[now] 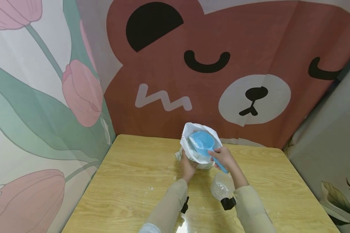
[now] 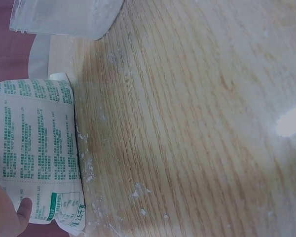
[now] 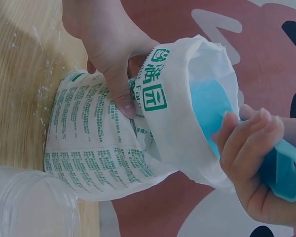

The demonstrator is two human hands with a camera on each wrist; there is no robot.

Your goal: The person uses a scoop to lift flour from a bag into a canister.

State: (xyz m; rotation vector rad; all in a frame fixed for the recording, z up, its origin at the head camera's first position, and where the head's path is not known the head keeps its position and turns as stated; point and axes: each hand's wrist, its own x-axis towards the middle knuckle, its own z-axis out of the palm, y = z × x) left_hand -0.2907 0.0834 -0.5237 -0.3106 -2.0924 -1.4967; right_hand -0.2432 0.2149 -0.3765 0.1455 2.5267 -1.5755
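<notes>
- Fingers of your left hand (image 1: 188, 168) clamp round the bag (image 3: 167, 128), thumb pressed on its green print; the far ones are hidden. Those of your right hand (image 1: 224, 157) curl tight round the handle of the scoop (image 1: 202, 140).
- At far left you have the flower cloth (image 1: 81, 94), with pink tulips and green leaves.
- Next comes the table (image 1: 128, 168), its wood-grain top reaching to the foot of the bear cloth (image 1: 160, 68), which hangs behind your work.
- White specks (image 1: 151, 188) lie on the table, left of your forearms.
- Your left sleeve (image 1: 166, 207) is beige, with a black camera (image 1: 184, 206) at the wrist.
- The white bag stands on the table near its far edge, between your hands, mouth wide and facing up toward you.
- The blue scoop has its bowl inside that mouth; its handle slants out over the rim, down to the right.
- Right of that and nearer to you, a clear jar (image 1: 220, 187) stands upright on the table, partly behind your right forearm. You cannot tell whether its whitish patch is powder or shine.
- Your right sleeve (image 1: 253, 207) is beige too.
- At far right hangs a grey cloth (image 1: 329, 129) with printed leaves.
</notes>
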